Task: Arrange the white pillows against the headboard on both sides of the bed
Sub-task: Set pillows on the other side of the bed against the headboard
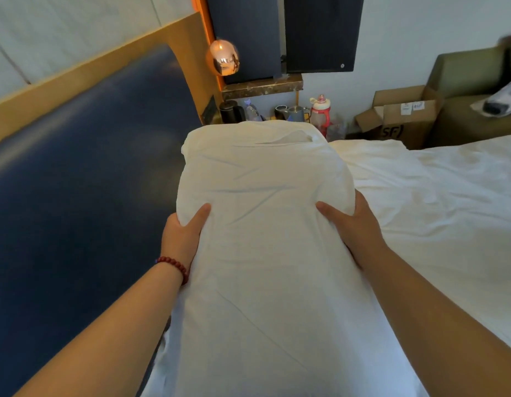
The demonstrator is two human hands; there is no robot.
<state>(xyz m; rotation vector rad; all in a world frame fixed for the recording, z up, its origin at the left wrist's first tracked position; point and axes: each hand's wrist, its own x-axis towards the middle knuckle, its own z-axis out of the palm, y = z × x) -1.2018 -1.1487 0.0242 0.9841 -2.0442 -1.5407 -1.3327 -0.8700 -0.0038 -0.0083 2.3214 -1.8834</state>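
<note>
The person is holding the white pillow (262, 196) from both sides, with its length running away from the camera towards the far bedside corner. The left grip (185, 233) is clamping the pillow's left edge, its thumb lying on top and its fingers hidden underneath. The right grip (351, 224) is clamping the right edge in the same way, thumb pressing into the cloth and puckering it. A red bead bracelet (175, 266) is sitting on the left wrist. The pillow is lying just beside the dark blue headboard (76, 181), which is filling the left of the view inside a wooden frame; whether pillow and headboard are touching cannot be told. To the right, the bed (434, 196) is showing its rumpled white sheet. Beyond the pillow's far end, a copper pendant lamp (223, 57) is glowing above a black kettle (230, 110) and a red bottle (320, 113). An open cardboard box (403, 118) is standing on the floor near an olive armchair (463, 81).
</note>
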